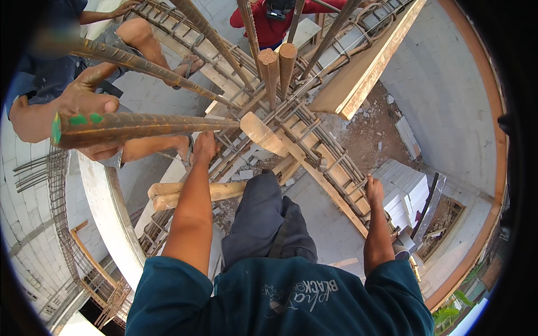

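My left hand [205,147] is closed beside the joint where steel bars and boards cross; what its fingers hold is hidden. A thick upright rebar [151,127] with green paint on its end rises close by. My right hand [374,190] is closed at the side of a long rebar cage [330,151], which lies in a trough of wooden boards. Near the middle a pale wooden block [262,134] leans against the joint, with more upright rebars [269,75] behind it.
A co-worker's hand [89,109] is by the painted rebar at left. Another person in red [268,28] is at the far side. A wide plank [370,59] slants at upper right. Rubble [381,131] and stacked white blocks [399,187] lie below, between curved block walls [448,89].
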{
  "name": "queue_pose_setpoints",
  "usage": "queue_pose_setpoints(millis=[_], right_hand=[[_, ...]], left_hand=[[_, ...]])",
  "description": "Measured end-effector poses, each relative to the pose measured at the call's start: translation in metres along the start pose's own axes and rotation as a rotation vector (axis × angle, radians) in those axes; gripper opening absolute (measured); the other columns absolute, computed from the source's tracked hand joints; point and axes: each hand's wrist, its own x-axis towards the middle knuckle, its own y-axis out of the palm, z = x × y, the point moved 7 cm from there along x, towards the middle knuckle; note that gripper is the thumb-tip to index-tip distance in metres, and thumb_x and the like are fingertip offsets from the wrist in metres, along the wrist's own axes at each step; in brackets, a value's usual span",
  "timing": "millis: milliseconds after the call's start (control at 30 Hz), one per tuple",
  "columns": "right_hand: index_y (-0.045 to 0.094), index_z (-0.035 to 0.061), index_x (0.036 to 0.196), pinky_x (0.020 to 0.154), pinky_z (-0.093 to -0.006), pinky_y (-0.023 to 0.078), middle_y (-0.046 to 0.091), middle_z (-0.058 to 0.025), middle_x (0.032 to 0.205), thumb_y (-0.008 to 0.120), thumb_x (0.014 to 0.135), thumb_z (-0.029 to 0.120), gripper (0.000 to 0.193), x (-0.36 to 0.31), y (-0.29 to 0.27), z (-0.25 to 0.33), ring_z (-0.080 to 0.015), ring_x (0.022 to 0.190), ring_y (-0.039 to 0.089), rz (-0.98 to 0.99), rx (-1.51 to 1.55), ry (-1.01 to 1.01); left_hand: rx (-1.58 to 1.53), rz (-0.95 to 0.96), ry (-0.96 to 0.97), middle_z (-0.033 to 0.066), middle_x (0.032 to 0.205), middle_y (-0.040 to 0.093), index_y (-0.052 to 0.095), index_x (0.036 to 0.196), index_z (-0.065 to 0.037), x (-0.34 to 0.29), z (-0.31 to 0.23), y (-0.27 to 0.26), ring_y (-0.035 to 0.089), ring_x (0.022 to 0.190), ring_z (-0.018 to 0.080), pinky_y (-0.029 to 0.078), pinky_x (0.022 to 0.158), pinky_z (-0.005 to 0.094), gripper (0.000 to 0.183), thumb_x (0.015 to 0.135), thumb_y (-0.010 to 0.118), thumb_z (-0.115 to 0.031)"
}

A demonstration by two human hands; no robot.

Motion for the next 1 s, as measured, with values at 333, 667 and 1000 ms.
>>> queue_pose_setpoints(millis=[333,667,1000], right_hand=[[0.068,-0.002,0.085,0.079,-0.0527,0.047,0.064,-0.0295,0.091,0.038,0.093,0.047,0.059,-0.006,-0.007,0.007,-0.0467,0.091,0.061,0.061,0.042,0.086],[0.063,-0.0025,0.08,0.067,-0.0462,0.046,0.061,-0.0219,0.073,0.044,0.094,0.049,0.056,-0.01,-0.017,0.015,-0.0365,0.071,0.06,-0.159,0.155,0.061],[0.037,0.0029,0.14,0.095,-0.0331,0.045,0.056,-0.0098,0.116,0.054,0.097,0.036,0.057,-0.049,-0.302,0.369,-0.0168,0.103,0.056,-0.487,1.196,-0.901]], left_hand=[[-0.276,0.172,-0.274,0.0085,0.069,0.059,0.061,0.103,-0.002,-0.026,-0.016,-0.013,0.053,0.054,0.0169,0.045,0.056,0.0332,0.054,0.1,0.035,-0.049],[0.134,-0.081,0.143,0.0264,0.103,0.065,0.068,0.096,0.0,0.014,0.019,0.019,0.061,0.098,0.0432,0.045,0.087,0.0509,0.059,0.099,0.03,-0.044],[-0.046,-0.049,-0.076,0.0278,0.107,0.064,0.069,0.098,-0.001,0.001,0.012,0.001,0.059,0.106,0.0436,0.042,0.094,0.051,0.064,0.098,0.028,-0.051]])
